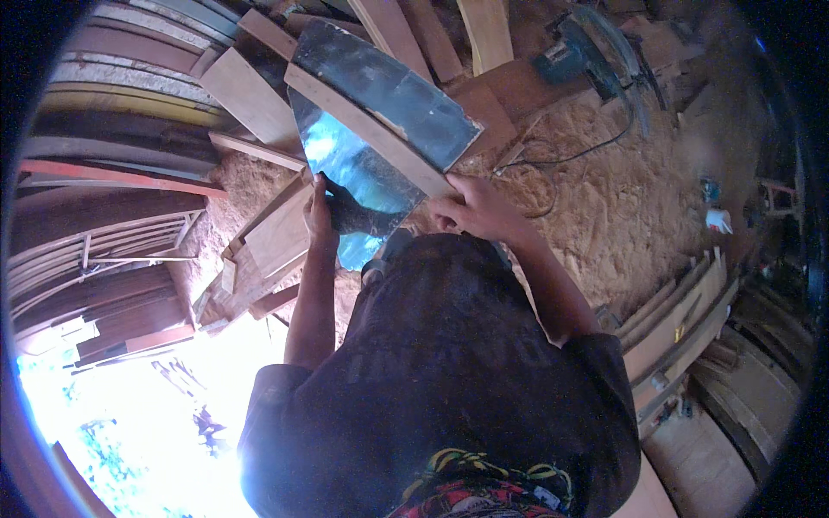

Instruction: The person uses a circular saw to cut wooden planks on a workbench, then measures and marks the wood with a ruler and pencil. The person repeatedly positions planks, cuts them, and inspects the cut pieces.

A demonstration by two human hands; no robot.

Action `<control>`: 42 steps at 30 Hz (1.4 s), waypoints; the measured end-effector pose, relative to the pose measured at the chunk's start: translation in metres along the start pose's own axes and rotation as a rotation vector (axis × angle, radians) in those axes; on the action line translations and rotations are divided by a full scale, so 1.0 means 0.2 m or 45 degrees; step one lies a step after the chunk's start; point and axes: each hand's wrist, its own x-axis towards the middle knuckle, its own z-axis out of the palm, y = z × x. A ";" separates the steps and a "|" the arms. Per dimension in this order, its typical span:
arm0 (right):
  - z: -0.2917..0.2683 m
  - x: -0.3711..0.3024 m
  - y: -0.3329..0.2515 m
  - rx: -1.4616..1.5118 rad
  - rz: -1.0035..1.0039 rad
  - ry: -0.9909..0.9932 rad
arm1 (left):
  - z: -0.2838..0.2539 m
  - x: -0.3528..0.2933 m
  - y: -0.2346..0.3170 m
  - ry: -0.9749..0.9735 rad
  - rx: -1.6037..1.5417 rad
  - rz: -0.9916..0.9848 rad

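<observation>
A glossy, mirror-like sheet [354, 167] lies in front of me, with a dark hand-shaped reflection on it. Across the sheet runs a long, narrow wooden strip [371, 129], slanting from far left to near right. Beyond the strip, the sheet's far part looks grey-blue, with worn edges. My left hand [320, 212] is closed at the sheet's left edge, some of its fingers hidden. At the strip's near right end, my right hand [472, 207] is closed around the wood, fingers curled. What supports the sheet cannot be made out.
A teal power tool [572, 59] rests at the far right, its dark cord [580, 155] trailing over sawdust-covered ground [604, 207]. Boards [250, 97] lie around the far left. More planks [678, 319] are stacked at the right. Glaring light fills the lower left.
</observation>
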 end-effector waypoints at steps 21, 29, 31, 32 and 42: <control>0.07 -0.10 -0.49 0.242 0.042 -0.199 | 0.11 0.06 -0.11 -0.621 -0.789 -0.162; 0.09 -0.12 -0.37 0.072 -0.031 -0.155 | -0.08 0.27 -0.20 -0.616 -0.620 -0.173; 0.11 -0.15 -0.37 -0.020 -0.084 -0.102 | 0.03 0.14 -0.08 -0.602 -0.638 -0.171; 0.12 -0.17 -0.38 -0.097 -0.098 -0.055 | 0.07 0.10 -0.03 -0.557 -0.611 -0.115; 0.21 -0.23 -0.68 -0.165 -0.215 -0.170 | 0.16 0.11 -0.06 -0.537 -0.766 -0.075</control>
